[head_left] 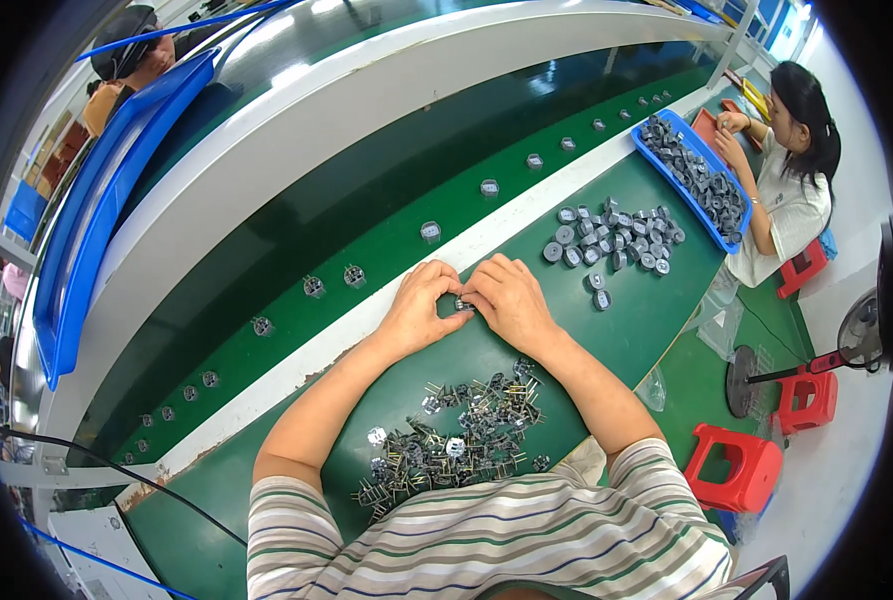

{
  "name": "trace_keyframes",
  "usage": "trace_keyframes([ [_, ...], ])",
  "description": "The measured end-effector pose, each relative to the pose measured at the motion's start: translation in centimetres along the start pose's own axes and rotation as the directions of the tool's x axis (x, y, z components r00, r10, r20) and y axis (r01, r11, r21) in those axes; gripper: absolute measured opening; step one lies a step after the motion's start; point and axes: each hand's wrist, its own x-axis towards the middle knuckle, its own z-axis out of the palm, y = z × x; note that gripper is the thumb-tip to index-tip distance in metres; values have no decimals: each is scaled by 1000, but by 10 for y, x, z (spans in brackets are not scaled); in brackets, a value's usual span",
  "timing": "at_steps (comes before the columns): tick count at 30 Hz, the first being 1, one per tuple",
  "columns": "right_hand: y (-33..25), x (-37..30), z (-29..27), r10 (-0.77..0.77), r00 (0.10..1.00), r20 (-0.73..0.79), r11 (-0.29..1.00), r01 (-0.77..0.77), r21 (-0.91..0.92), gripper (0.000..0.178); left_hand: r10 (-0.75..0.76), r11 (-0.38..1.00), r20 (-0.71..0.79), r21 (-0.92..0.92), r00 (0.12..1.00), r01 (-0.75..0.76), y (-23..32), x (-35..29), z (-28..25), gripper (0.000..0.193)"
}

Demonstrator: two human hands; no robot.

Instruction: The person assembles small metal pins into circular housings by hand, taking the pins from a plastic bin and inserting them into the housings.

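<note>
Over the green worktable (607,345), my left hand (422,310) and my right hand (512,305) meet, fingertips closed on one small dark part with metal bits (464,304). Fingers hide most of it. Between my forearms lies a heap of small black plug inserts with brass-coloured pins (467,435). Beyond my right hand, round grey plastic housings (617,235) lie in a loose group, with a few set apart on the near side.
A green conveyor belt (392,250) carries spaced parts past a white rail (527,200). A blue tray (735,238) of grey housings stands at the right, beside a co-worker (792,190). Red stools (737,470) and a fan (860,330) are on the right. Another person (132,55) is far left.
</note>
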Motion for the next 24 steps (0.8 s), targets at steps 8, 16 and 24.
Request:
trace_keyframes([
  [8, 28, -8, -87, 96, 745, 660, 800, -453, 394, 51, -154, 981, -172, 92, 973, 171, -11, 4, -23, 27],
  [16, 27, -15, -74, -282, 529, 800, 859, -231, 456, 27, -143, 724, -291, 621, 946, 301, -34, -1, -55, 60],
  [24, 11, -5, -41, 194, 865, 463, 756, -432, 491, 13, -9, 800, -132, 594, 991, 87, -30, 7, -46, 29],
])
